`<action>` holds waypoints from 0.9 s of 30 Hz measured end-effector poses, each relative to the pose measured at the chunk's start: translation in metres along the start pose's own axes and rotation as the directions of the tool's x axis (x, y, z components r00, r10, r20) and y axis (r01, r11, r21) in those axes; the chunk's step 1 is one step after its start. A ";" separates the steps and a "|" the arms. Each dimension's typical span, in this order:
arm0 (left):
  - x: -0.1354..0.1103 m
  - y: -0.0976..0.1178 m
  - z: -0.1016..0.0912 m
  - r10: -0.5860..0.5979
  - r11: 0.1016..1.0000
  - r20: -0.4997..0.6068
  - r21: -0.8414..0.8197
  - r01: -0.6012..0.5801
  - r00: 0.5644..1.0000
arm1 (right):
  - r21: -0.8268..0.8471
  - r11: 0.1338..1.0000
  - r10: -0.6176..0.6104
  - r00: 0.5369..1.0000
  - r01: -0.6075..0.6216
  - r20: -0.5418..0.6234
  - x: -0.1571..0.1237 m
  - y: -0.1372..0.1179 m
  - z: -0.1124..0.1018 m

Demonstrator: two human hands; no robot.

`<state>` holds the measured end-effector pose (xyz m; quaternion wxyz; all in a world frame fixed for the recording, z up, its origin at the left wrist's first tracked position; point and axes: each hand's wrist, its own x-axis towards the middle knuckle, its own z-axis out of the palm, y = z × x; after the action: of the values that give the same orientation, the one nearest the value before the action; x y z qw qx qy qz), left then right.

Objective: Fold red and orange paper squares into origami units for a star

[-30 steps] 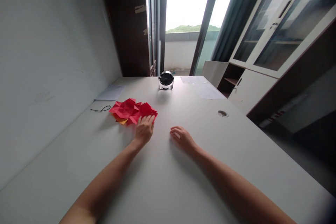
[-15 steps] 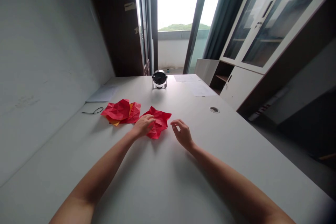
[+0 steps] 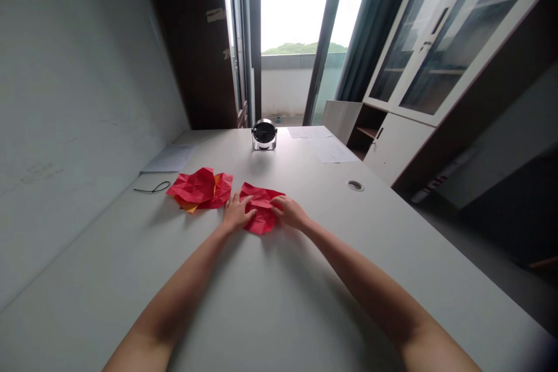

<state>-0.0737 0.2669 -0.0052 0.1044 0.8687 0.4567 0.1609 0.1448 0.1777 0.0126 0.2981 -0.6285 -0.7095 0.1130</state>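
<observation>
A creased red paper sheet (image 3: 261,212) lies on the grey table (image 3: 279,302) in front of me. My left hand (image 3: 236,215) rests on the sheet's left edge with its fingers stretched out flat. On the sheet's right side, my right hand (image 3: 291,213) has its fingers curled together on the edge. A pile of folded red and orange papers (image 3: 198,188) sits just left of the sheet, apart from both hands.
A small black and silver fan (image 3: 264,134) stands at the table's far end. White paper sheets (image 3: 331,151) lie at the far right and another (image 3: 170,158) at the far left, beside a black cord (image 3: 152,188). A cable hole (image 3: 355,185) is on the right. Cabinets stand to the right.
My left hand slid one red sheet off the pile to the right. My right hand then came left and closed on the sheet's right edge.
</observation>
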 end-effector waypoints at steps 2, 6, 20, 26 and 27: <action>-0.003 -0.008 0.004 -0.112 0.994 -0.112 -0.030 0.109 0.987 | -0.075 0.994 -0.079 0.997 0.078 -0.005 -0.006 0.011 0.010; -0.007 -0.008 0.006 -0.120 0.986 -0.180 -0.135 0.096 0.976 | -0.151 0.978 -0.147 0.989 0.142 -0.021 -0.020 0.019 0.023; 0.023 -0.136 -0.116 -0.454 0.890 -0.479 -0.271 0.366 0.751 | -0.032 0.999 -0.027 0.998 0.025 -0.064 -0.022 0.026 0.023; 0.021 -0.138 -0.114 -0.374 0.872 -0.402 0.155 0.464 0.836 | -0.057 0.998 -0.024 0.999 0.021 -0.040 -0.021 0.021 0.021; 0.023 -0.129 -0.106 -0.295 0.910 -0.332 0.190 0.369 0.896 | -0.060 0.998 -0.026 0.999 0.024 -0.037 -0.021 0.020 0.021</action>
<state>-0.1997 0.3617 0.0550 -0.0483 0.7493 0.6260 0.2105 0.1506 0.1656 -0.0206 0.2937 -0.6303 -0.7146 0.0762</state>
